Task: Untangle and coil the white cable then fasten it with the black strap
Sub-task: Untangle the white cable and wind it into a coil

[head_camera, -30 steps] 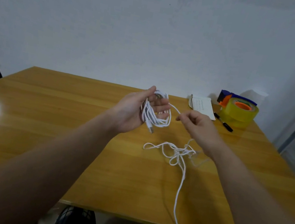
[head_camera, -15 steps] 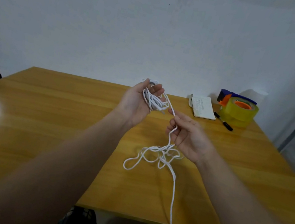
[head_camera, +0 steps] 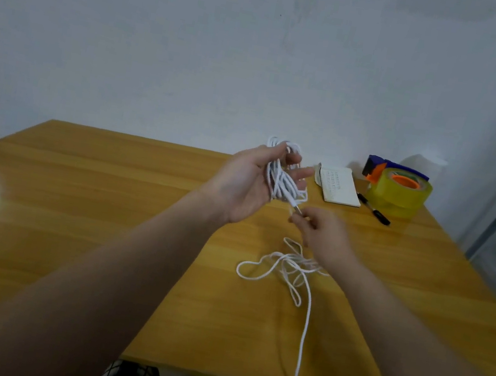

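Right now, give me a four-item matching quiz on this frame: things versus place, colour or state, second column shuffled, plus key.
Things:
1. left hand
2. tape roll
3. pen
4. notepad

Descriptions:
a. yellow
b. white, flat on the table
c. grips loops of the white cable
d. lies just right of the notepad

Pairs: 1-c, 2-a, 3-d, 4-b

Raised left hand [head_camera: 245, 184] grips white cable [head_camera: 282, 182] coils; blurred right hand [head_camera: 325, 238] near plug [head_camera: 297, 209].

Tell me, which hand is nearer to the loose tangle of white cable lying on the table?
Right. The right hand sits just beyond the tangle, almost over it; the left hand is raised farther away, holding the coiled part.
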`<action>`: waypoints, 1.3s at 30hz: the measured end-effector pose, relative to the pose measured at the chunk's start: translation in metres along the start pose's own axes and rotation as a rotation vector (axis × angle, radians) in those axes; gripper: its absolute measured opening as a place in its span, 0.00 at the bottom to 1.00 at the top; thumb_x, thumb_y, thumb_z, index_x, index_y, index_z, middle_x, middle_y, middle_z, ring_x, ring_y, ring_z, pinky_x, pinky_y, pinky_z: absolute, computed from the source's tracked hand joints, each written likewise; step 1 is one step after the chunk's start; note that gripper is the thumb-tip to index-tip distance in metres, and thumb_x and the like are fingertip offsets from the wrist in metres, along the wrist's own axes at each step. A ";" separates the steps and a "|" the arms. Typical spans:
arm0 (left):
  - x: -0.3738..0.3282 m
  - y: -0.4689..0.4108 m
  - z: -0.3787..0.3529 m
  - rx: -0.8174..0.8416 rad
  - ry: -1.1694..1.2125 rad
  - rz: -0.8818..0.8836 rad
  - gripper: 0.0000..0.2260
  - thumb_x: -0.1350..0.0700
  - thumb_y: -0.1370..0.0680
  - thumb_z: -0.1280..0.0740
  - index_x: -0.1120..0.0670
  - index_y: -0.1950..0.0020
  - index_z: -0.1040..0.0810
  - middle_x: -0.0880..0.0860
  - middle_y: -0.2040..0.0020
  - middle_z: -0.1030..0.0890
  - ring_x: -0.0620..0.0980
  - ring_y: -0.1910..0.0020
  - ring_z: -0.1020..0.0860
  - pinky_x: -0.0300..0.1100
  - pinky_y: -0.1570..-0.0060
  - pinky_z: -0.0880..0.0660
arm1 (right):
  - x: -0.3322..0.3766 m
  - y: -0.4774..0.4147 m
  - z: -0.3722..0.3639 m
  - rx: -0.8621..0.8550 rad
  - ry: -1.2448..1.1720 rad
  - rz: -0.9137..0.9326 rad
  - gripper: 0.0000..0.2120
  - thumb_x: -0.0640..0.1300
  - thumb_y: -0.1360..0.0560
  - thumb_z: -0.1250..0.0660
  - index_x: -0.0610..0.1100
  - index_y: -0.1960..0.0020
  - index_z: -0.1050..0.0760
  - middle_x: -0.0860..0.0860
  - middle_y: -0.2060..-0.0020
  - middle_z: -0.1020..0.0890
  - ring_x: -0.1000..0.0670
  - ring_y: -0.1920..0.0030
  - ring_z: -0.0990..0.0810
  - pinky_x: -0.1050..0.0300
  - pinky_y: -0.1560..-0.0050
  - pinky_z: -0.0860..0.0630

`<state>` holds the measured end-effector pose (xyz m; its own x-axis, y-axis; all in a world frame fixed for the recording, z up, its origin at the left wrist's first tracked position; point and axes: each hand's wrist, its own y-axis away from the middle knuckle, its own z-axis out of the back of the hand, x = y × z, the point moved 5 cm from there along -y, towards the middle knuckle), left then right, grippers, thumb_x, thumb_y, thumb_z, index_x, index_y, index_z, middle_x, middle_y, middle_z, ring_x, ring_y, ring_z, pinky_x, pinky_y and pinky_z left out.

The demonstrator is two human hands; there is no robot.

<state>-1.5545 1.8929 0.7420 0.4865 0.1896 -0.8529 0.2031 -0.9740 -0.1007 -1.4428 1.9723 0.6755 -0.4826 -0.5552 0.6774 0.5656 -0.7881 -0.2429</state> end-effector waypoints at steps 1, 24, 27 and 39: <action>-0.002 -0.003 -0.001 -0.030 -0.021 -0.031 0.08 0.58 0.18 0.44 0.59 0.51 0.28 0.53 0.56 0.23 0.52 0.54 0.18 0.49 0.52 0.22 | 0.009 0.005 -0.006 0.064 0.031 0.059 0.07 0.47 0.22 0.37 0.48 0.54 0.21 0.53 0.70 0.24 0.54 0.69 0.28 0.58 0.65 0.32; 0.024 -0.011 0.030 -0.134 -0.693 0.024 0.05 0.55 0.18 0.42 0.54 0.51 0.29 0.54 0.56 0.20 0.53 0.54 0.20 0.52 0.48 0.26 | 0.061 0.017 0.027 -0.022 0.419 0.667 0.08 0.41 0.26 0.35 0.41 0.52 0.17 0.43 0.62 0.26 0.45 0.61 0.27 0.58 0.65 0.34; 0.026 -0.008 0.024 -0.070 -0.712 0.076 0.07 0.55 0.18 0.42 0.58 0.49 0.30 0.56 0.58 0.20 0.54 0.57 0.20 0.51 0.51 0.25 | 0.065 0.012 0.036 -0.024 0.374 0.669 0.09 0.40 0.26 0.35 0.43 0.51 0.17 0.45 0.62 0.28 0.47 0.61 0.30 0.54 0.63 0.34; 0.032 0.008 0.006 0.087 -0.664 0.239 0.20 0.39 0.21 0.45 0.55 0.60 0.31 0.48 0.71 0.40 0.46 0.75 0.42 0.37 0.75 0.39 | 0.060 0.011 0.050 -0.037 0.284 0.464 0.09 0.50 0.25 0.34 0.44 0.53 0.24 0.54 0.65 0.23 0.49 0.61 0.22 0.54 0.62 0.28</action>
<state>-1.5425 1.8901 0.7108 -0.1173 -0.1195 -0.9859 0.0730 -0.9911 0.1114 -1.4323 1.9436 0.7478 -0.3520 -0.8931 0.2802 0.7411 -0.4487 -0.4994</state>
